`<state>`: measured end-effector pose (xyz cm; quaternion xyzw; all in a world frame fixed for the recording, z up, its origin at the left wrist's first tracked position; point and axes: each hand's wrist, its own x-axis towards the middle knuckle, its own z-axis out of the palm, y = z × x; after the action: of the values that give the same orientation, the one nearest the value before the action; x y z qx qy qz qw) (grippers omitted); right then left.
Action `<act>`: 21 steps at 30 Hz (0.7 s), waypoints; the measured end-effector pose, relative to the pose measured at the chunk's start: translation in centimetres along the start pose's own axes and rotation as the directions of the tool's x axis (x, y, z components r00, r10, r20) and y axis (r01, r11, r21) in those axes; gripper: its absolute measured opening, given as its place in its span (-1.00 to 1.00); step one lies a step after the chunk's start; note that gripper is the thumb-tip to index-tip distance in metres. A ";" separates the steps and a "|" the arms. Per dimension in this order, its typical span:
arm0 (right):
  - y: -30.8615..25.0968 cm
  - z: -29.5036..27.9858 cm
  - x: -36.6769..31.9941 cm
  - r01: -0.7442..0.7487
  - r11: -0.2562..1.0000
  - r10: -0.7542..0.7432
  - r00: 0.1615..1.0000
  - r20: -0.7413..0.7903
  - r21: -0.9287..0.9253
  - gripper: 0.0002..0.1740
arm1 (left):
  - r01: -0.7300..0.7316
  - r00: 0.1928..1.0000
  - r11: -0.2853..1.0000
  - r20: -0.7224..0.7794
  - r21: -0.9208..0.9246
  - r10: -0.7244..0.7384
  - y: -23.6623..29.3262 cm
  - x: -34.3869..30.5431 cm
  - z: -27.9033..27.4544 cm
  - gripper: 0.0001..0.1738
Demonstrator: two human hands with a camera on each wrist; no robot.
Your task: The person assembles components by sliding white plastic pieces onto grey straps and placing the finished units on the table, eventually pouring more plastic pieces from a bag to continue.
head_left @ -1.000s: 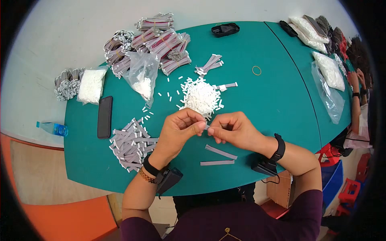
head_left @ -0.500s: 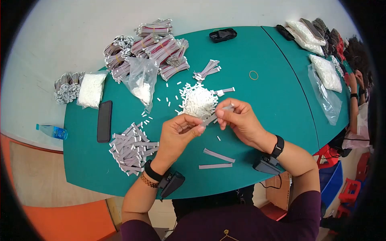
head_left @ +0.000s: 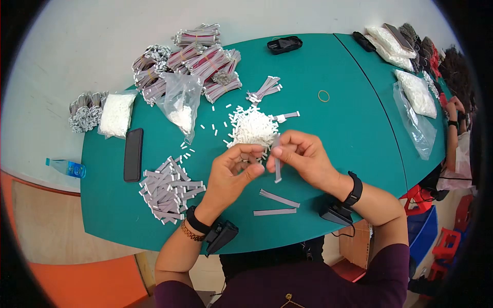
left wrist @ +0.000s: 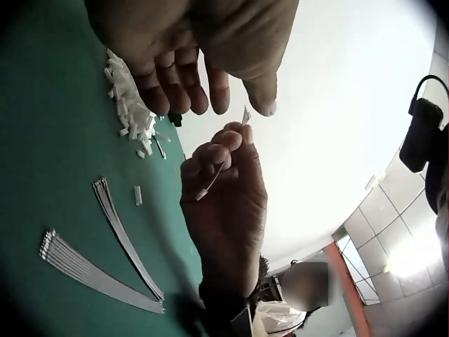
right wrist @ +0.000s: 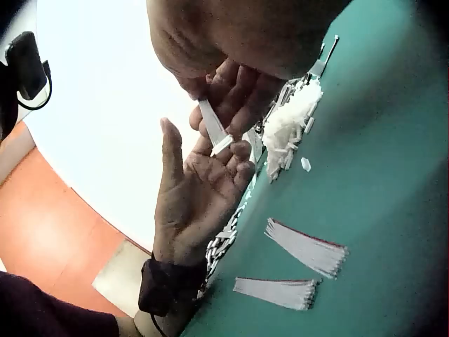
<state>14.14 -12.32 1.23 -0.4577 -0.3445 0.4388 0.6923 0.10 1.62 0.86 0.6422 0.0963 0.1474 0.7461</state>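
Evidently, the grey strip is held up over the table, between the loose white pieces and the near edge. The right hand has its grip pinched on it partway along, both ends poking out. The left hand holds nothing; its fingers are loosely bent near the strip, thumb apart. Two flat pieces lie toward the table's near edge, and a heap of strips toward its left edge. The strip looks light, thin and flexible, probably stiffer at its white ends. A gentle pinch close to an end should steady it best; held midway, it may flex or twist, and hard tugging could strain the ends.
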 end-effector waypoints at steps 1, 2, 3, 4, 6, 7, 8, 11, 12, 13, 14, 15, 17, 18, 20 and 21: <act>0.1 0.1 -0.1 -0.019 0.999 0.020 1.000 0.016 -0.027 -0.86 | -0.014 0.999 1.000 -0.037 -0.020 0.013 0.2 0.0 0.3 -0.68; 0.3 0.2 -0.2 -0.038 0.998 0.039 0.999 0.032 -0.054 -0.85 | -0.029 0.997 0.999 -0.073 -0.038 0.026 0.4 0.0 0.4 -0.69; 0.5 0.3 -0.3 -0.056 0.995 0.060 0.997 0.048 -0.081 -0.85 | -0.030 0.996 0.999 -0.085 -0.042 0.027 0.2 -0.1 0.5 -0.72; 0.6 0.4 -0.4 -0.065 0.991 0.070 0.997 0.040 -0.119 -0.84 | -0.032 0.995 0.998 -0.096 -0.046 0.028 0.0 -0.2 0.5 -0.74; 0.8 0.6 -0.5 -0.065 0.991 0.069 0.997 0.034 -0.117 -0.84 | -0.028 0.993 0.999 -0.119 -0.032 0.024 -0.2 -0.4 0.6 -0.79; 0.9 0.7 -0.6 -0.064 0.991 0.068 0.997 0.031 -0.117 -0.84 | -0.024 0.991 1.000 -0.130 -0.014 0.022 -0.2 -0.4 0.7 -0.81; 0.9 0.7 -0.6 -0.075 0.989 0.079 0.996 0.028 -0.128 -0.84 | -0.020 0.990 1.000 -0.140 0.005 0.020 -0.1 -0.4 0.7 -0.83; 0.7 0.8 -0.6 -0.099 0.984 0.103 0.994 0.020 -0.148 -0.85 | 0.021 0.994 0.999 -0.109 -0.043 -0.025 0.7 -0.6 0.9 -0.87; 0.7 0.9 -0.7 -0.103 0.984 0.106 0.994 0.017 -0.146 -0.85 | 0.033 0.994 0.997 -0.101 -0.071 -0.040 0.8 -0.6 0.9 -0.87; 0.6 1.0 -0.7 -0.106 0.984 0.109 0.994 0.013 -0.145 -0.85 | 0.044 0.994 0.994 -0.092 -0.098 -0.054 1.0 -0.5 1.0 -0.86; 0.7 1.0 -0.7 -0.113 0.984 0.116 0.993 0.016 -0.141 -0.86 | 0.056 0.994 0.990 -0.082 -0.126 -0.067 1.0 -0.5 1.0 -0.86; 0.7 1.0 -0.7 -0.119 0.983 0.123 0.992 0.019 -0.137 -0.86 | 0.066 0.992 0.990 -0.100 -0.124 -0.079 0.7 -0.5 0.9 -0.87; 0.8 1.0 -0.7 -0.119 0.986 0.123 0.992 0.026 -0.118 -0.86 | 0.084 0.986 0.989 -0.135 -0.118 -0.100 -0.4 -0.5 0.6 -0.87; 0.9 1.1 -0.7 -0.114 0.988 0.117 0.993 0.030 -0.103 -0.86 | 0.092 0.984 0.987 -0.138 -0.128 -0.110 -0.5 -0.5 0.6 -0.88; 0.9 1.1 -0.8 -0.109 0.990 0.112 0.993 0.029 -0.091 -0.86 | 0.107 0.982 0.983 -0.141 -0.149 -0.128 -0.6 -0.5 0.7 -0.88; 0.9 1.2 -0.8 -0.110 0.990 0.113 0.993 0.026 -0.093 -0.86 | 0.114 0.982 0.979 -0.130 -0.167 -0.136 -0.6 -0.5 0.7 -0.88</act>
<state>12.53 -12.51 0.75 -0.5006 -0.3489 0.4674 0.6396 -0.09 0.68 0.38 0.5613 0.1769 0.1523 0.7941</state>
